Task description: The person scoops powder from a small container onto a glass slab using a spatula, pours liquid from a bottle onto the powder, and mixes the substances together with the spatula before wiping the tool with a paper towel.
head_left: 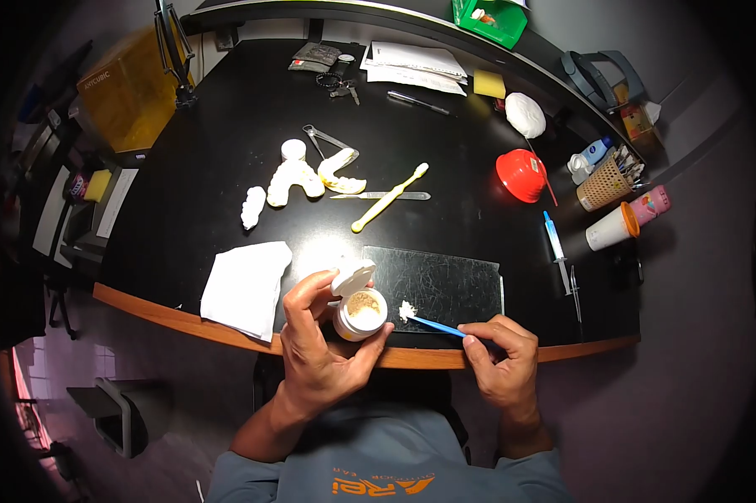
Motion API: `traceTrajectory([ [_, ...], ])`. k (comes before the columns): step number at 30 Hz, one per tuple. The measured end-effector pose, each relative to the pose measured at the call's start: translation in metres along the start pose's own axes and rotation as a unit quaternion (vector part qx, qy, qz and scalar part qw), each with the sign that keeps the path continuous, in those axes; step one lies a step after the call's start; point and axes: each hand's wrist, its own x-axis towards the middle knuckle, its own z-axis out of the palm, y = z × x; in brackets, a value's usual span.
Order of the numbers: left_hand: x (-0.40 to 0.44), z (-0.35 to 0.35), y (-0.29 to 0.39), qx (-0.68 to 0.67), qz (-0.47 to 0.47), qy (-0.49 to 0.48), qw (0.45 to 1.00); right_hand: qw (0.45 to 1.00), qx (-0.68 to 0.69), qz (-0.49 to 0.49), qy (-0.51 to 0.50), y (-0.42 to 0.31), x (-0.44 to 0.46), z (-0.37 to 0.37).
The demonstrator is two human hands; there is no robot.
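My left hand (315,356) is wrapped round a small white jar (360,329), with its flip lid (353,278) raised. Pale beige and white powder shows inside the tilted jar. Between the thumb and fingers of my right hand (505,356) is a thin blue stick (438,326), probably a plastic spatula. Its tip meets a clump of white powder (406,311) at the near side of a dark scratched slab (458,283). Whether the clump rests on the slab or on the tip, I cannot tell. A folded white cloth or tissue (244,285) lies left of the jar.
Beyond the slab lie a yellow toothbrush (390,199), a scalpel (407,196), white dental casts (297,179) and a metal caliper (336,142). On the right are a red bowl (516,174), a syringe (554,237), a white cup (608,229) and a woven basket (603,186). The wooden desk edge (185,321) runs in front.
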Motion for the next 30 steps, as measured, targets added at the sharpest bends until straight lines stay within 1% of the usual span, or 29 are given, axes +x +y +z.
traceTrajectory([
  [2,-0.001,-0.001,0.002,0.002,-0.016,-0.008,1.0,1.0,-0.001,-0.009,0.01,0.003,-0.001,0.002],
  [6,-0.001,-0.001,0.002,0.008,-0.015,-0.009,1.0,0.999,-0.009,-0.01,0.038,0.004,-0.003,0.007],
  [11,-0.002,-0.001,0.002,0.009,-0.022,-0.01,1.0,0.999,-0.006,-0.018,0.049,0.007,-0.005,0.011],
  [14,0.0,0.0,0.001,0.012,0.006,0.003,1.0,0.998,0.003,-0.032,0.054,0.008,-0.006,0.012],
  [21,-0.001,0.0,-0.001,0.014,0.003,0.005,1.0,0.996,0.0,-0.039,0.08,0.012,-0.009,0.013],
  [30,-0.001,0.0,-0.001,0.015,0.005,0.006,1.0,0.997,0.0,-0.043,0.063,0.011,-0.008,0.015],
])
